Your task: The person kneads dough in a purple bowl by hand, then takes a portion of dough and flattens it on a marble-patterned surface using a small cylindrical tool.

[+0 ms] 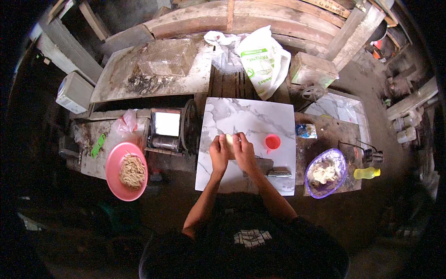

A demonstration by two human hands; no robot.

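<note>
Together, our left hand (219, 153) and right hand (244, 151) grip a pale piece (230, 142) that looks like dough, fingers and thumbs closed on it from either side. We have it over the middle of the white marbled board (223, 114). Near our right forearm a knife (279, 173) lies flat on the board, and just beyond our right hand stands a red cup (272, 142). Past the board's right edge we see a purple basin (332, 190) with a pale, dough-like mass (324, 172) in it, and beside that a yellow bottle (366, 173). Off to our left, a machine with a wheel (189, 124) stands near a pink basin (113, 169) holding pale strips (132, 172). Farthest out, beyond the board, we see a white bag (265, 63) and a wire cage (167, 59).
</note>
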